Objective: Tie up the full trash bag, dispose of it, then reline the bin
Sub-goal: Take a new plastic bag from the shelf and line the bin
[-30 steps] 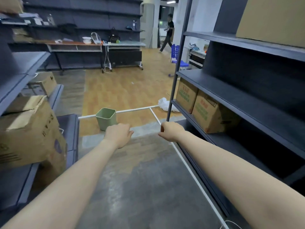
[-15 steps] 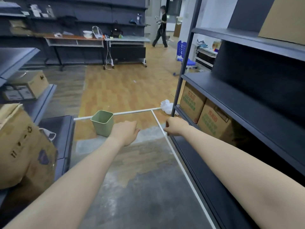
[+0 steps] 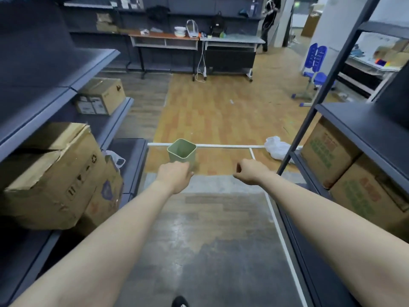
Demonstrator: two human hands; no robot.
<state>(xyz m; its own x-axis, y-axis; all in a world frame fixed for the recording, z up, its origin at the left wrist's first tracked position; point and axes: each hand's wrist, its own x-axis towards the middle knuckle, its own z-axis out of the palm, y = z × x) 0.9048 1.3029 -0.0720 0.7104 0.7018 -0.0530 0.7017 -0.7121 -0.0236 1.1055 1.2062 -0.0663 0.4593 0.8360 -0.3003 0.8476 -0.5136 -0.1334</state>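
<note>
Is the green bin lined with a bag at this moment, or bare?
Bare, as far as visible: the green bin stands upright on the floor with its plain green inner walls exposed and no bag over the rim.

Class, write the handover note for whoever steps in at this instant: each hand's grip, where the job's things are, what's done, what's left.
Left hand: fingers loosely curled, grip on nothing.
Right hand: same, holding nothing.
Green bin: upright on the floor ahead, no liner visible.
White bag: lying on the floor by the right shelf's post; whether it is tied cannot be told.
Done: bag is out of the bin.
Left: dispose of the bag if needed, reline the bin. No fresh liner in view.
</note>
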